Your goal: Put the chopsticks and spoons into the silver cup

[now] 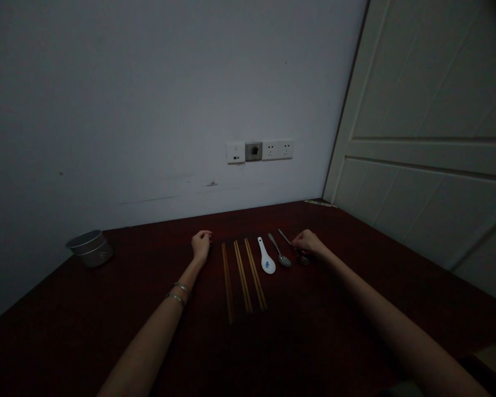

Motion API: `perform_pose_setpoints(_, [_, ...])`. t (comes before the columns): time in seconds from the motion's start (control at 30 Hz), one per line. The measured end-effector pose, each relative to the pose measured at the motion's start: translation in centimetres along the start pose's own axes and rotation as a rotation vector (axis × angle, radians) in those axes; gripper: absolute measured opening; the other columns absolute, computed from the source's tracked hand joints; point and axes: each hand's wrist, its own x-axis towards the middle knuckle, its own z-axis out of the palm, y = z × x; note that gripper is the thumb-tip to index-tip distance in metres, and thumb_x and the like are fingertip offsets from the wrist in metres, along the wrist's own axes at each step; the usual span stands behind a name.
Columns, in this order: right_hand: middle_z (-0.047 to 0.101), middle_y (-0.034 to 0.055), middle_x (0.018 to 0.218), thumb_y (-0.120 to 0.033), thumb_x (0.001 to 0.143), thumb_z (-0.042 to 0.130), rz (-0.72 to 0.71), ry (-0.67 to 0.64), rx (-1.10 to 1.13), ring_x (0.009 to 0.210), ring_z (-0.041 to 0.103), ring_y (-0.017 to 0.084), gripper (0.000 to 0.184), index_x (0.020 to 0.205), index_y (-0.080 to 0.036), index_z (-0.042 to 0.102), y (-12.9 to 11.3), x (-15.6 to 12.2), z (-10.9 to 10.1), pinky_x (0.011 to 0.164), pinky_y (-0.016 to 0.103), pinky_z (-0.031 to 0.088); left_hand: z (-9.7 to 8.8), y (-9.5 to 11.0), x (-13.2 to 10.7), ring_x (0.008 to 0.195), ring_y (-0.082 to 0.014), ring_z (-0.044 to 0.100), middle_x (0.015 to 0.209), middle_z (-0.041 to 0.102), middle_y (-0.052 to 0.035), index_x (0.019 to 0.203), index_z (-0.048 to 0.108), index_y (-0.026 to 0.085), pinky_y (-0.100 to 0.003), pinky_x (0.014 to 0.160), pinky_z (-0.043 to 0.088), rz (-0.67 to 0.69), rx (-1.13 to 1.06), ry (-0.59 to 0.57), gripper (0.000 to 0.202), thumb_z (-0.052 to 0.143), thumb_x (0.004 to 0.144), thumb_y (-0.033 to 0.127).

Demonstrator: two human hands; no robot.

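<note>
My right hand (308, 242) pinches a metal spoon (284, 237) at its middle; the handle points away and the bowl shows dimly below my fingers. Just left of it lies another metal spoon (284, 261), then a white ceramic soup spoon (268, 263) with a blue mark in its bowl. Further left, three pairs of wooden chopsticks (243, 278) lie roughly parallel, in a row with the spoons. My left hand (201, 244) rests on the table beyond the leftmost pair, fingers curled in, with nothing visible in them. Two bracelets circle that wrist.
A grey metal pot (91, 248) stands at the far left of the dark red table (297, 331). Behind is a pale wall (169, 110) with sockets and a switch (260, 150). A white panelled door or cabinet front (421, 132) rises along the right edge. The light is dim.
</note>
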Motion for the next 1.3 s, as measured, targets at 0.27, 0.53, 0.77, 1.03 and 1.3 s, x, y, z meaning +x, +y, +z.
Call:
perform_pose_setpoints(0.27, [0.057, 0.0004, 0.050, -0.022, 0.064, 0.062, -0.010, -0.010, 0.029, 0.035, 0.044, 0.005, 0.012, 0.059, -0.011, 0.062, 0.5, 0.1, 0.1, 0.034, 0.015, 0.034, 0.0, -0.3, 0.2, 0.046, -0.0087, 0.049, 0.064, 0.058, -0.0034, 0.072, 0.062, 0.013, -0.016, 0.039, 0.035, 0.005, 0.017, -0.003, 0.025, 0.040, 0.064, 0.019])
perform_pose_setpoints(0.53, [0.059, 0.0008, 0.054, -0.031, 0.073, 0.055, -0.053, 0.013, 0.088, 0.038, 0.046, 0.006, 0.021, 0.064, -0.012, 0.060, 1.4, 0.6, -0.1, 0.036, 0.015, 0.036, 0.0, -0.3, 0.1, 0.046, -0.0090, 0.049, 0.063, 0.057, -0.0029, 0.072, 0.063, 0.013, -0.016, 0.038, 0.033, 0.001, 0.007, 0.004, 0.025, 0.040, 0.064, 0.019])
perform_pose_setpoints(0.77, [0.059, 0.0015, 0.057, -0.040, 0.078, 0.046, -0.207, 0.172, 0.115, 0.035, 0.044, 0.007, 0.031, 0.067, -0.013, 0.060, 2.8, 0.1, -0.2, 0.035, 0.017, 0.032, -0.1, -0.3, 0.1, 0.047, -0.0087, 0.049, 0.063, 0.057, -0.0030, 0.070, 0.063, 0.013, -0.016, 0.039, 0.034, 0.010, 0.012, -0.004, 0.023, 0.040, 0.065, 0.018])
perform_pose_setpoints(1.03, [0.061, 0.0047, 0.061, -0.044, 0.075, 0.046, -0.231, 0.223, 0.145, 0.038, 0.047, 0.009, 0.034, 0.072, -0.013, 0.061, 3.3, -0.5, 0.0, 0.037, 0.019, 0.036, -0.2, -0.1, -0.2, 0.046, -0.0083, 0.048, 0.061, 0.058, -0.0027, 0.067, 0.063, 0.013, -0.017, 0.040, 0.035, 0.006, -0.051, -0.006, 0.021, 0.043, 0.063, 0.018])
perform_pose_setpoints(1.3, [0.060, 0.0034, 0.058, -0.051, 0.070, 0.047, -0.299, 0.221, 0.184, 0.038, 0.049, 0.011, 0.040, 0.070, -0.014, 0.063, 3.6, -0.9, -0.1, 0.037, 0.021, 0.037, -1.6, 0.8, -0.1, 0.043, -0.0071, 0.047, 0.059, 0.056, -0.0029, 0.065, 0.060, 0.011, -0.017, 0.038, 0.035, -0.095, -0.259, 0.010, 0.020, 0.044, 0.060, 0.021])
